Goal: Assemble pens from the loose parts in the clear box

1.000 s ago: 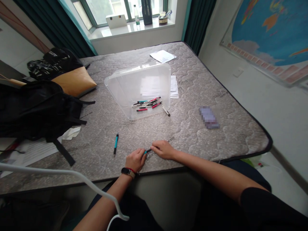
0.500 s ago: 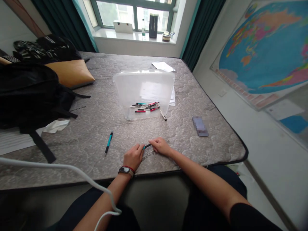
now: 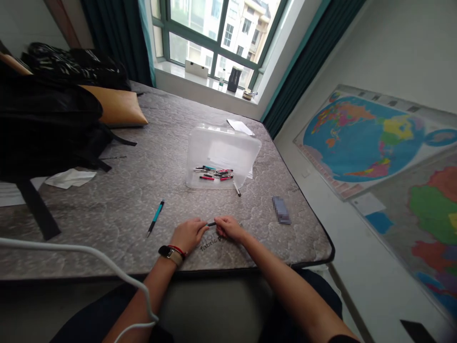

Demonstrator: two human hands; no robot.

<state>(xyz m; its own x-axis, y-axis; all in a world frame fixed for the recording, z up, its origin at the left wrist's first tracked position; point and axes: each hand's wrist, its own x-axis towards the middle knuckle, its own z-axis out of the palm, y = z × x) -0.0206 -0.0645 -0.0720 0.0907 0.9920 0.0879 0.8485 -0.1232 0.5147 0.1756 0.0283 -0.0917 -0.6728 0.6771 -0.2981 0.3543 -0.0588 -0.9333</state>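
Note:
A dark pen (image 3: 211, 224) bridges the gap between my two hands, low over the near side of the mattress. My left hand (image 3: 189, 233) pinches one end, and my right hand (image 3: 229, 227) has its fingers closed around the other; most of the pen is hidden by them. To the left lies a teal and black pen (image 3: 155, 218). Beyond my hands is a clear plastic box (image 3: 194, 147) with several pen parts (image 3: 217, 175) in black, red, silver and teal. A white pen part with a dark end (image 3: 237, 189) lies at the box's right front corner.
A blurred-out phone-like object (image 3: 281, 209) lies on the mattress (image 3: 143, 166) to the right. Black bags (image 3: 46, 124), a tan cushion (image 3: 116, 107) and crumpled paper (image 3: 71, 178) are at left. A white cable (image 3: 89, 250) crosses the lower left.
My view has tilted and turned to the right, showing more of the wall maps. Both hands keep hold of the pen, and less of it shows between them.

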